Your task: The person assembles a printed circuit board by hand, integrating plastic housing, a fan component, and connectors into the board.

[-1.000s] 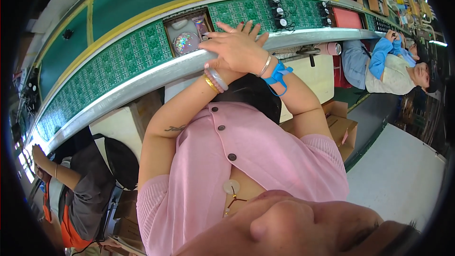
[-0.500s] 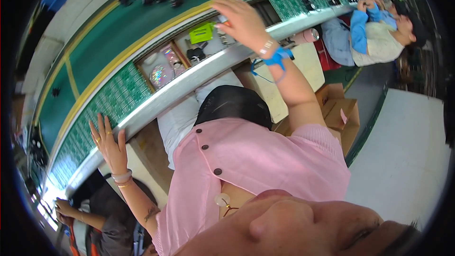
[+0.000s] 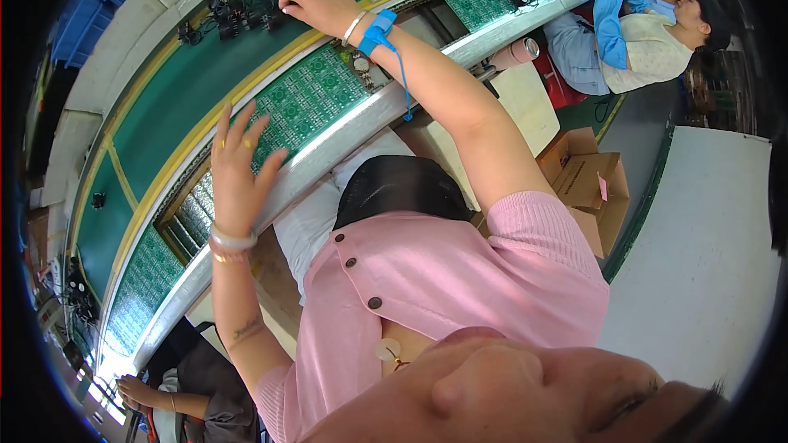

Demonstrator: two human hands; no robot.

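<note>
My left hand (image 3: 236,166) is open, its fingers stretched out and spread. It is at the left end of a green circuit board panel (image 3: 312,97) lying along the near rail; whether the fingertips touch the panel I cannot tell. Farther off, my right hand (image 3: 320,5) reaches over the green bench surface with bent fingers. Its fingertips are just right of a cluster of small black parts (image 3: 238,18), and nothing shows in them. A blue strap (image 3: 378,31) with a cord circles my right wrist.
A silver rail (image 3: 328,141) runs along the bench's near edge. Beside the panel is an open compartment (image 3: 197,201), with another board panel (image 3: 148,279) farther left. Co-workers sit at both ends; a pink cup (image 3: 515,52) and an open cardboard box (image 3: 587,180) are at my right.
The board panel has slid right along the bench, covering most of the compartments with small belongings. My left hand moved right with it. My right hand went left and farther out, its fingers bending.
</note>
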